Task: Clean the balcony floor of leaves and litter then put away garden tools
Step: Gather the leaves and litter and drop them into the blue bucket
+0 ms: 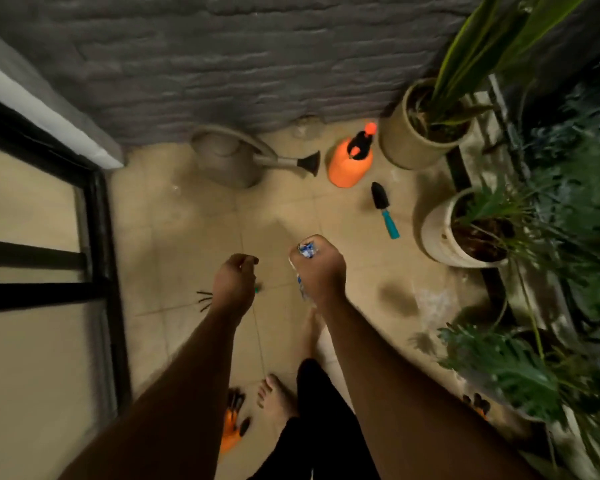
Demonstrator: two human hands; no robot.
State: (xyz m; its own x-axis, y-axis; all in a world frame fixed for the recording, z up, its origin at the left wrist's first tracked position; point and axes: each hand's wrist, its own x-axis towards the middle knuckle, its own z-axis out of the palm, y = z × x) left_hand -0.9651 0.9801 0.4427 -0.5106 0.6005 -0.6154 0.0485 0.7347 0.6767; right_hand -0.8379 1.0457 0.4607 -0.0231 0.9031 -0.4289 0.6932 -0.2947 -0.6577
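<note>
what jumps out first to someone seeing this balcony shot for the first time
The bright orange sprayer stands out on the tiled floor near the grey brick wall, between a grey watering can and a potted plant. In the middle foreground the right hand grips a crumpled blue and white wrapper, beside the loosely curled left hand. A trowel with a teal handle lies on the floor just past the hands.

— What sort of place is this?
— A home balcony: tiled floor [194,237], brick wall [222,64], potted plants [426,126], a watering can [229,161], a trowel [383,207], a sliding door [94,237]
</note>
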